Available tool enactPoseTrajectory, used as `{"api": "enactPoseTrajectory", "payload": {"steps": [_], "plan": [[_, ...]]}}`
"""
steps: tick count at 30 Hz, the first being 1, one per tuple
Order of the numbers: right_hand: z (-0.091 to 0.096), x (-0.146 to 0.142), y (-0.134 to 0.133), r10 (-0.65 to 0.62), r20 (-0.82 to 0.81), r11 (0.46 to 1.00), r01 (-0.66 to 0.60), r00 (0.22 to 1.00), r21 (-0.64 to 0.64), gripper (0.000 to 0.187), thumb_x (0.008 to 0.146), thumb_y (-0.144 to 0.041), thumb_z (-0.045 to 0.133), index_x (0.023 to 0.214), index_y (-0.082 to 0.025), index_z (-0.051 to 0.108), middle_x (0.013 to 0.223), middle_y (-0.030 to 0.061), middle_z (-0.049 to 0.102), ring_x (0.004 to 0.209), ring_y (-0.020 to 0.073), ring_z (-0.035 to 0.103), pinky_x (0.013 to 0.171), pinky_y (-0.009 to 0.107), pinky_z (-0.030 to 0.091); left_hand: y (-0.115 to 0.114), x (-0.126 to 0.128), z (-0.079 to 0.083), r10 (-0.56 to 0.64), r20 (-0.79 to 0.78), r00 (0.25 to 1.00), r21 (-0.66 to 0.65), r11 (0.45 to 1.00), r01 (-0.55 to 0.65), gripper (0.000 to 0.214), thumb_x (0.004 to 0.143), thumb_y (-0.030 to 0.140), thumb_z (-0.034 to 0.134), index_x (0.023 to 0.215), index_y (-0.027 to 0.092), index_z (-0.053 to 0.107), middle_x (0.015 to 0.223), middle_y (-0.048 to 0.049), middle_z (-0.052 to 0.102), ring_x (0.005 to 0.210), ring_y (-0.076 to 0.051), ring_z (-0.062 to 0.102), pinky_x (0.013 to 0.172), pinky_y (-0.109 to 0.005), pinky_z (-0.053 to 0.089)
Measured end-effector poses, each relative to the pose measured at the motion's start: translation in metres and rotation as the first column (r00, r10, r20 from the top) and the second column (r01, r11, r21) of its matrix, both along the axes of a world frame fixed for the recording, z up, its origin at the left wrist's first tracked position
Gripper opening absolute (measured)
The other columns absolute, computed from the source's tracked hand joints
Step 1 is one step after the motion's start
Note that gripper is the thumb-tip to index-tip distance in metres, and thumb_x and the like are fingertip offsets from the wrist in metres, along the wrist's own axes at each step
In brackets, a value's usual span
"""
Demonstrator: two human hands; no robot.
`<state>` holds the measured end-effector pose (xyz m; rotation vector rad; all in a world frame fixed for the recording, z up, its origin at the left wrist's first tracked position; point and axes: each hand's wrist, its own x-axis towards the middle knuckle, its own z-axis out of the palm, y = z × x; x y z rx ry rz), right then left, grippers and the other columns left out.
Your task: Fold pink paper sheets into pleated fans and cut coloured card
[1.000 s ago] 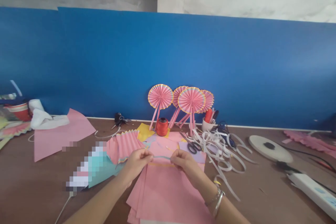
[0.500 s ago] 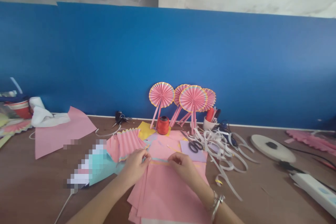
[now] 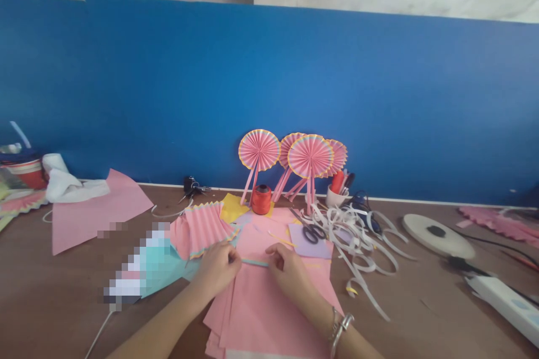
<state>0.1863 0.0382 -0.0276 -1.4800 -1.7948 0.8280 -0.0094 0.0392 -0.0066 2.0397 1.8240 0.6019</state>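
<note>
A stack of pink paper sheets (image 3: pixel 278 314) lies in front of me. Between my hands runs the top sheet's far edge, a narrow teal band (image 3: pixel 255 263) that looks folded over. My left hand (image 3: pixel 221 269) pinches that edge at its left end, thumb against curled fingers. At the other end my right hand (image 3: pixel 286 269), wearing a bracelet at the wrist, pinches it too; its fingertips are partly hidden. Beyond my left hand rests a pleated pink paper piece (image 3: pixel 206 227). Black-handled scissors (image 3: pixel 314 234) lie on a lilac paper (image 3: pixel 301 244) past my right hand.
Several pink paper fans (image 3: pixel 310 156) lean against the blue partition (image 3: pixel 189 84), with a red thread spool (image 3: pixel 261 200) before them. Curled white strips (image 3: pixel 349 235) lie at right, near a white disc (image 3: pixel 438 236) and a power strip (image 3: pixel 503 300). Pink paper (image 3: pixel 96 224) lies left.
The band between my hands has turned from a flat blue and yellow stripe to a narrower teal edge. My fingers have curled in, and my right hand has shifted slightly left.
</note>
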Motion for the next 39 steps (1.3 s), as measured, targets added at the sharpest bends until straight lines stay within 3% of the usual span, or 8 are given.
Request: {"api": "enactPoseTrajectory", "payload": {"steps": [13,39], "plan": [[0.011,-0.004,-0.002,-0.027,0.114,0.999,0.028,0.993,-0.014,0.034,0.063,-0.004,0.043,0.091,-0.016,0.058,0.064,-0.0006,0.056,0.061,0.0147,0.052,0.055,0.022,0.033,0.002,0.006,0.012,0.035,-0.038,0.999,-0.106,0.994,-0.039,0.015,0.067,0.007,0.054,0.056,0.017,0.056,0.07,-0.0012,0.062,0.073,-0.015,0.057,0.063,-0.022,0.035],[0.014,-0.008,-0.002,-0.057,0.224,0.997,0.066,0.973,-0.033,0.04,0.058,-0.003,0.045,0.093,-0.016,0.059,0.074,0.0027,0.063,0.074,0.0169,0.057,0.061,0.022,0.034,0.001,0.008,0.013,0.02,-0.094,0.995,-0.101,0.994,-0.029,0.014,0.063,0.007,0.051,0.054,0.018,0.052,0.069,-0.0008,0.06,0.072,-0.016,0.056,0.061,-0.023,0.032]]}}
